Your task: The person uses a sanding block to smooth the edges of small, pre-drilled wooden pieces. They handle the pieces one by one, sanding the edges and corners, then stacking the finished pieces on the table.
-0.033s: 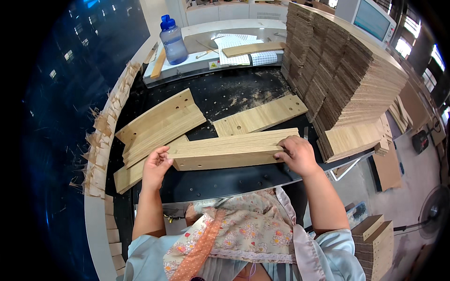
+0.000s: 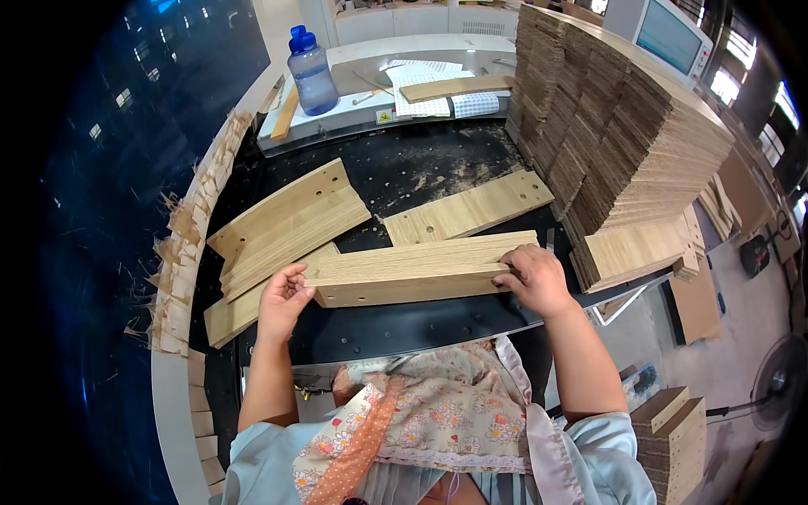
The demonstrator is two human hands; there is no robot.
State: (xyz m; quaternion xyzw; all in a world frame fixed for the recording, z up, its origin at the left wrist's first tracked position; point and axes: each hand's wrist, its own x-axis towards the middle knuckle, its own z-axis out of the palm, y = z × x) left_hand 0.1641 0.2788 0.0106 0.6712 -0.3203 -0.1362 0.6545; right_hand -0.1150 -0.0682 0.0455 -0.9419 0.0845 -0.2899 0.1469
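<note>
My left hand [image 2: 284, 301] pinches the left end of a pair of light wooden boards, and my right hand [image 2: 539, 279] grips their right end, thumb in front and fingers over the top. The front board [image 2: 412, 289] stands on its long edge and shows small holes near its left end. Behind it lies a second wood-grained board [image 2: 421, 257], close against it; whether they are joined I cannot tell. Just beyond lies a drilled flat board [image 2: 471, 207]. To the left, near my left hand, rest stacked boards [image 2: 295, 240], one of them tilted up.
A tall stack of boards [image 2: 589, 126] rises at the right of the black worktable [image 2: 404, 328]. At the back stand a blue water bottle [image 2: 312, 80] and papers [image 2: 425, 84] under a loose wooden strip [image 2: 459, 87]. A monitor [image 2: 669, 38] is far right; a fan [image 2: 778, 380] stands on the floor.
The held boards have shifted very slightly to the right, along with my left hand. Everything else looks the same.
</note>
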